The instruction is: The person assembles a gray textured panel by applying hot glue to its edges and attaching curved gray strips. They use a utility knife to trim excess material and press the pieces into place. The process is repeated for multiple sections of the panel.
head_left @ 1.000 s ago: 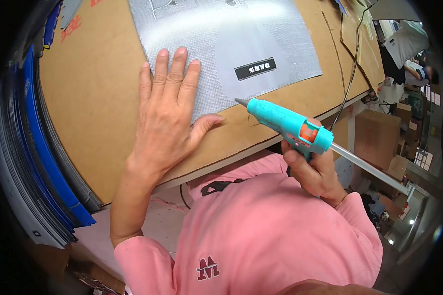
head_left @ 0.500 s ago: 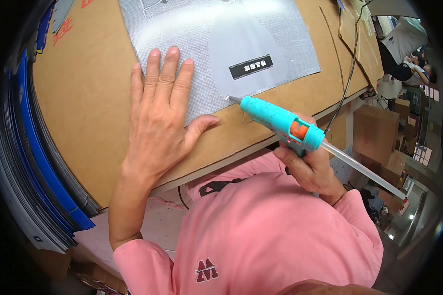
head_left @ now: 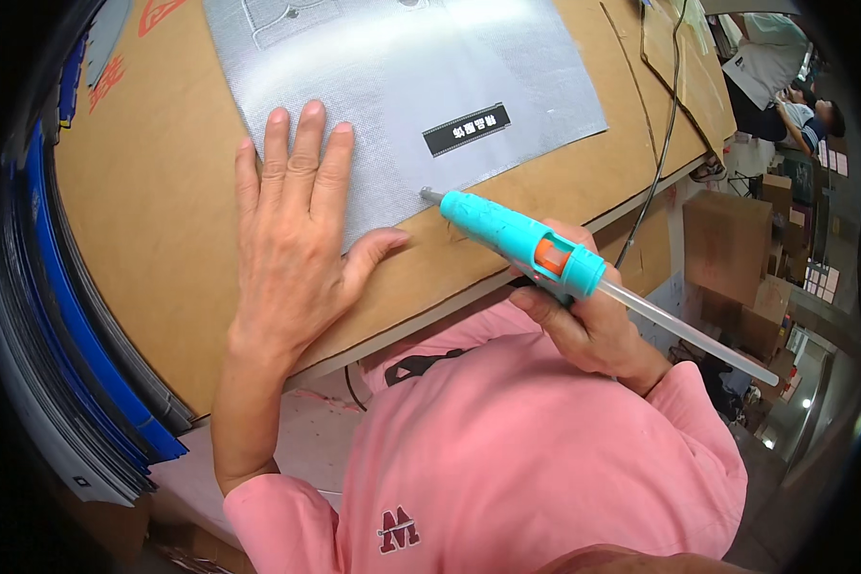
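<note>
Under the left hand [head_left: 292, 234], a grey sheet [head_left: 387, 143] with a coarse, woven-looking texture, straight along its near edge, washed by a broad white glare past the fingertips. Palm down and unclenched, fingers long and slightly apart, thumb angled out to the right over the sheet's near edge. To the right of those fingers, a smoother, paler grey area, and on it a black label [head_left: 466, 131], a slim rectangle with white characters.

In the right hand [head_left: 595, 335], curled round the handle, a turquoise glue gun [head_left: 497, 230] of scuffed plastic, round-barrelled, orange showing through a window at the rear. Ahead of that hand, a dark tapered nozzle [head_left: 432, 195], tip at the sheet's near margin just beyond the left thumb; touching or barely above, impossible to tell. Behind the same hand, a long translucent glue stick [head_left: 689, 329], slanting down to the right.

Around the left hand, a bench [head_left: 143, 249] faced in smooth brown board. Farther left, thin-edged blue and grey panels [head_left: 129, 383], tightly stacked. Beyond the right hand, a thin black cable [head_left: 676, 81].
</note>
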